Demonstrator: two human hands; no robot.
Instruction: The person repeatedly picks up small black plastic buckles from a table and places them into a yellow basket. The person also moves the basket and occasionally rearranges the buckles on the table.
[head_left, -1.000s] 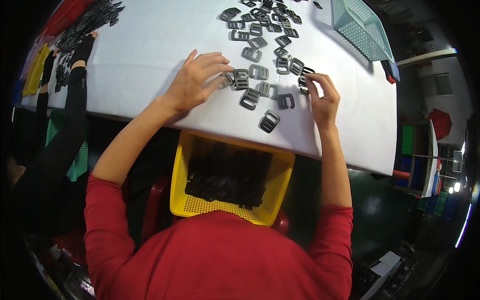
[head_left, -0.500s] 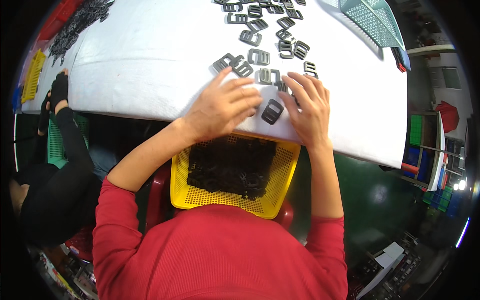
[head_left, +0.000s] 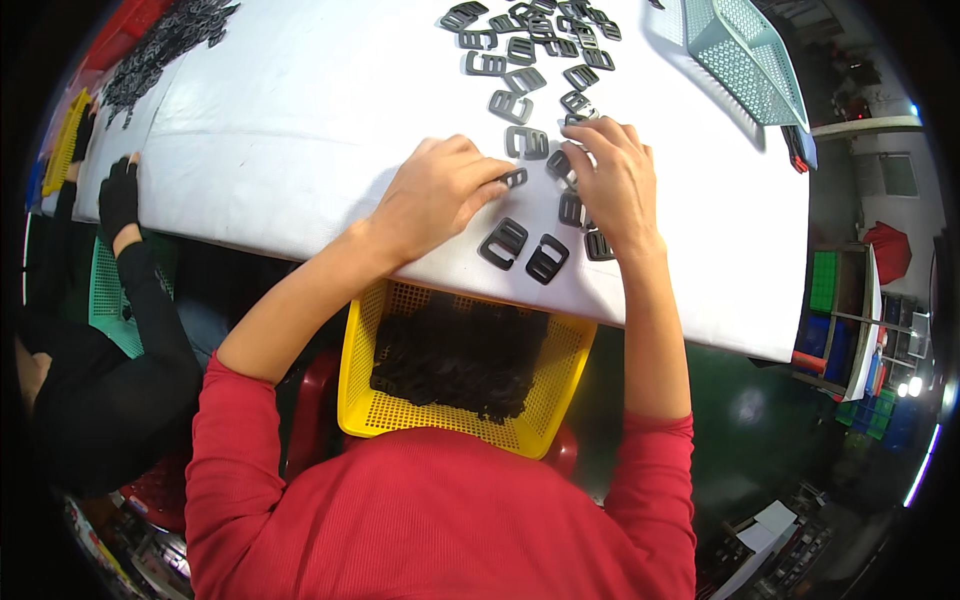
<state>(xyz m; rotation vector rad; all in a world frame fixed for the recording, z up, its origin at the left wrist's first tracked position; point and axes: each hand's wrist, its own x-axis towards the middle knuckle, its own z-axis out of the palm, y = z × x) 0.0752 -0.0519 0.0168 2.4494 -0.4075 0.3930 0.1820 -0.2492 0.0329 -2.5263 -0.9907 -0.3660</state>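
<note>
Black plastic strap buckles lie scattered over a white-covered table (head_left: 290, 170). My left hand (head_left: 435, 195) is closed, pinching one small black buckle (head_left: 514, 178) between thumb and fingertips just above the cloth. My right hand (head_left: 618, 190) has its fingers curled down with the thumb against another buckle (head_left: 562, 165); its fingers partly cover several more. Two loose buckles, one open-sided (head_left: 503, 244) and one rounded (head_left: 547, 259), lie near the table's front edge between my hands. Below that edge, a yellow perforated basket (head_left: 352, 400) holds a dark heap of buckles.
A pale blue-green basket (head_left: 750, 70) stands at the far right of the table. At the far left is a dark pile of small parts (head_left: 165, 55). A co-worker's black-gloved hand (head_left: 119, 195) rests at the table edge on the left, beside a yellow basket (head_left: 66, 140).
My left hand has closed on a buckle and moved slightly left. My right hand's fingers have curled in around a buckle. One more buckle shows near the front edge. The co-worker's hands have moved apart.
</note>
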